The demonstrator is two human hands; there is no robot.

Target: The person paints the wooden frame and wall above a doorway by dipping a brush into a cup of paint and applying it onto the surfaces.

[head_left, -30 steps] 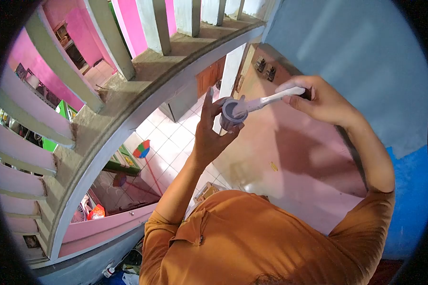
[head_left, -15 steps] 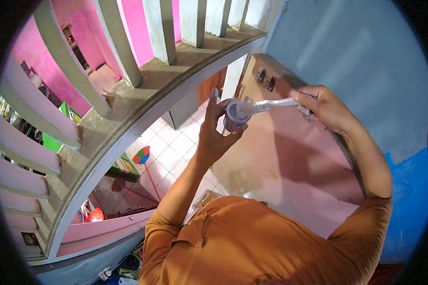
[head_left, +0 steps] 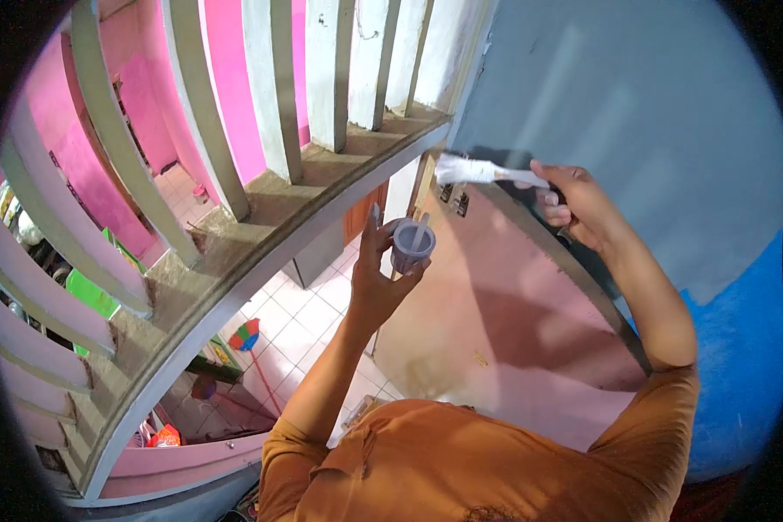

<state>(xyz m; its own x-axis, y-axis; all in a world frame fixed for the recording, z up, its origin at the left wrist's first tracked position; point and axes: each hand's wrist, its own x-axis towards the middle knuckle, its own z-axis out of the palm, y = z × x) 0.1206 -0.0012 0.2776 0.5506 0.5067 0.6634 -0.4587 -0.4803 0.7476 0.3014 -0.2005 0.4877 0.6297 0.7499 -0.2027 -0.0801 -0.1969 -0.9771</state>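
"So, what is the right hand (head_left: 576,204) holding?"

"A brush (head_left: 485,172), gripped by its handle between the thumb and curled fingers, closed firmly by the look of it."

"And the left hand (head_left: 378,283)?"

"It wraps thumb and fingers around a small cup (head_left: 411,254), one finger standing up apart. The cup's mouth faces up, with a pale stick (head_left: 421,230) leaning in it."

"What has changed?"

"Half a second ago the bristles (head_left: 452,170) were in the cup. Now they're out, above it and apart from it, while the left hand has kept its hold."

"Meaning what?"

"I'd judge that dipping has paused and the brush is free to work. How much it carries, I can't tell."

"Is it on the wall (head_left: 635,130)?"

"It shows in front of the wall's lower edge; whether it touches, I can't tell. Farther out, balusters (head_left: 268,87) rise from a curved ledge (head_left: 268,198), and the tiled floor (head_left: 309,317) lies well below."
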